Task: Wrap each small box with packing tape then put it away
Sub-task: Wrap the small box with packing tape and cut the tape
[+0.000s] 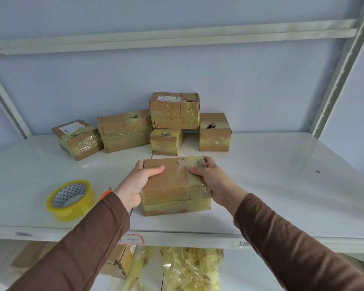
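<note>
Both my hands grip one taped cardboard box [174, 185] on the white shelf [282, 185] — left hand [135, 183] and right hand [212, 181] curled round its sides — five wrapped boxes [174, 110] behind, tape roll [70, 199] left.

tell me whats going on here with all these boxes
A person grips a taped cardboard box at both ends, left hand and right hand, fingers curled over its top edges, on a white shelf. Five other taped boxes sit at the back, one stacked on others. A roll of yellowish packing tape lies to the left, untouched.
</note>
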